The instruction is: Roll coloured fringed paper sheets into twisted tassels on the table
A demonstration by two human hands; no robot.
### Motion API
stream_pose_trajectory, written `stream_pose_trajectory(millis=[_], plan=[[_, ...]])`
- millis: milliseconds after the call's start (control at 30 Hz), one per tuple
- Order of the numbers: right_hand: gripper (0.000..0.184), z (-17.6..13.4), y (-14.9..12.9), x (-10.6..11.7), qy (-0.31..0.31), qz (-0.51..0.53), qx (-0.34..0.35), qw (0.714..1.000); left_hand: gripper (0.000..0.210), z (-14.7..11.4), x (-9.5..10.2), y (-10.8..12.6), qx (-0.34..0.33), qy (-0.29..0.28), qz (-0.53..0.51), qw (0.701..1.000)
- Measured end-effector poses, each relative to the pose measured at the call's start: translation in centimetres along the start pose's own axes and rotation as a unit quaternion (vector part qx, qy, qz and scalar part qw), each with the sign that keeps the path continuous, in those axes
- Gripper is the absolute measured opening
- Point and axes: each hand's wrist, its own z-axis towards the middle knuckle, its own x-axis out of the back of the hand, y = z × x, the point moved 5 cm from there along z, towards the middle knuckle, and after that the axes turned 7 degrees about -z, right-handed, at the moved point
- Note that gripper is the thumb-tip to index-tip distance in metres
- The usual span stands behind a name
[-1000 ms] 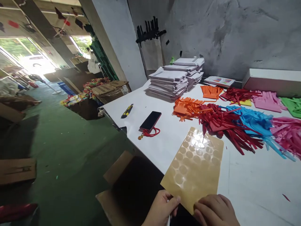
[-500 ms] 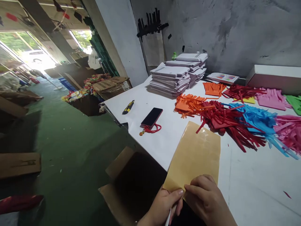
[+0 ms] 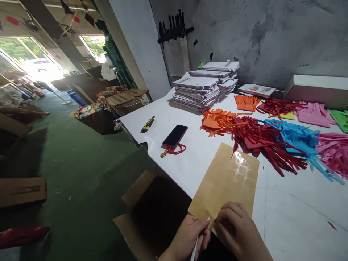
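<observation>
A tan backing sheet of clear round stickers (image 3: 228,181) slants over the table's near edge, its shiny dots showing at the far end. My left hand (image 3: 191,235) grips the sheet's near left corner between thumb and fingers. A thin white strip or card edge (image 3: 194,250) also sticks out below that thumb. My right hand (image 3: 236,228) is curled at the sheet's near edge, thumb and fingertips pinched together. Whatever lies in that pinch is too small or hidden to make out. Beyond the sheet lies a bunch of dark red tissue tassels (image 3: 261,141).
On the white table (image 3: 176,170) lie a phone (image 3: 175,136) with a red cord, a yellow-black box cutter (image 3: 148,124) and stacked white packets (image 3: 197,92). Orange tassels (image 3: 219,121) and blue tassels (image 3: 297,136) lie rightward. An open cardboard box (image 3: 136,232) stands below the table edge.
The sheet has tilted and shifted slightly right, and its clear round dots now catch the light. My right fingertips have drawn slightly away from my left thumb.
</observation>
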Motion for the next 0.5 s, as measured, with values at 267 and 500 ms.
stream_pose_trajectory(millis=[267, 500], plan=[[0.010, 0.3, -0.4, 0.5, 0.031, 0.037, 0.034, 0.998, 0.068, -0.8, -0.1, 0.3, -0.018, 0.029, 0.044, 0.998], [0.008, 0.7, -1.8, 1.4, 0.097, -0.045, 0.095, 0.990, 0.073, -0.6, -0.3, 0.1, -0.001, 0.019, 0.036, 0.999]])
